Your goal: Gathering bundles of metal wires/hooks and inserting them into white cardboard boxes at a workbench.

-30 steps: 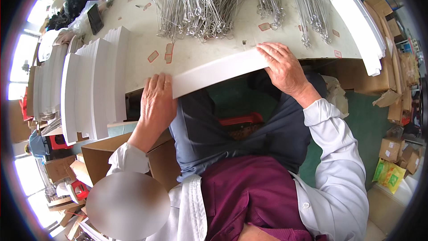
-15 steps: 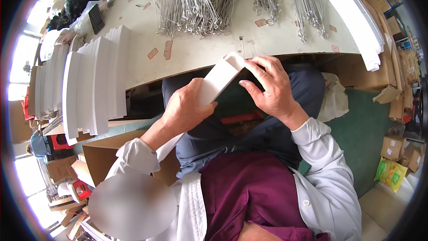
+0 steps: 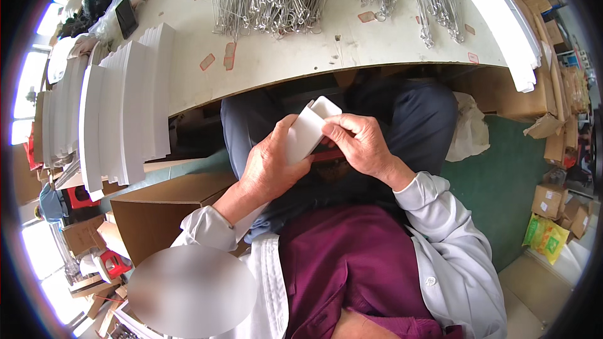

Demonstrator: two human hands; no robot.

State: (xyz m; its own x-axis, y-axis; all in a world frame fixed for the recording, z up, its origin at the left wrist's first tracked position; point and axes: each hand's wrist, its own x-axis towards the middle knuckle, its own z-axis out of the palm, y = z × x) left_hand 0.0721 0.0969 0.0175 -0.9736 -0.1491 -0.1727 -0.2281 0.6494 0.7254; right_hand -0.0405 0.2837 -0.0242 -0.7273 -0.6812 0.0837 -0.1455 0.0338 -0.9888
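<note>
A long, narrow white box [image 3: 304, 137] is held over my lap, tilted with its upper end away from me. That end has a flap standing up. My left hand [image 3: 269, 162] is wrapped round the lower part of the box. At the upper end, my right hand [image 3: 359, 143] pinches the right edge of the flap between thumb and fingers. Part of the box's lower end is hidden behind my left palm.
Wire-handled brushes [image 3: 276, 3] lie in heaps on the white table [image 3: 276, 56]. Stacked flat white boxes [image 3: 125, 107] stand at the left, more white boxes [image 3: 502, 25] at the right. An open cardboard box [image 3: 157, 210] sits beside my left arm.
The white box has come nearer to my body, away from the table edge. My right hand has moved down and left, and its thumb and fingers have closed on the flap.
</note>
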